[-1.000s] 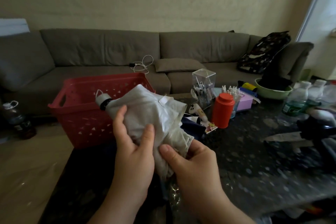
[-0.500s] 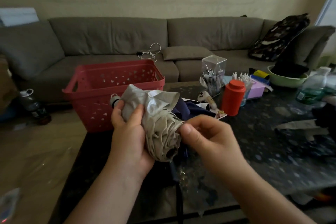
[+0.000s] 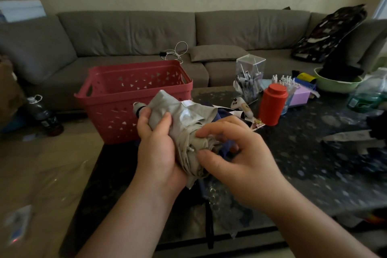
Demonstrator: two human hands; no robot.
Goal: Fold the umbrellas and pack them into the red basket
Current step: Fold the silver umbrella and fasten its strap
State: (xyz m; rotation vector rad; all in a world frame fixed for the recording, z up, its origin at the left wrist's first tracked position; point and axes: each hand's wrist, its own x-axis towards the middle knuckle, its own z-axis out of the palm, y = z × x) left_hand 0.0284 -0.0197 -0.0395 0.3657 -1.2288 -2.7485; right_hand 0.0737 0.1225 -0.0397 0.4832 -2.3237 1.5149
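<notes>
A person rolls a grey umbrella [image 3: 184, 132] above a dark speckled desk [image 3: 293, 153], the bundle held in the air between both hands and just in front of the red basket [image 3: 134, 98]. The left hand [image 3: 156, 146] wraps around the umbrella's middle from the left, fingers curled over the cloth, while the right hand [image 3: 234, 157] pinches the loose folds at the near end with thumb and fingertips. The umbrella's long axis runs from near right to far left: its pale handle cap [image 3: 138, 108] points away and leftward, toward the basket's near wall, and the gathered canopy end faces the camera. The basket stands on the desk's far left corner, open side up, nothing visible inside it from this angle; it lies beyond and slightly left of the hands, and the left hand is the nearer one to it. A fastening tab [image 3: 187, 103] lies loose on top of the cloth, so the roll appears not yet secured. Dark blue fabric [image 3: 222, 115], possibly a second umbrella, lies on the desk behind the hands. A red canister [image 3: 272, 103] stands to the right.
</notes>
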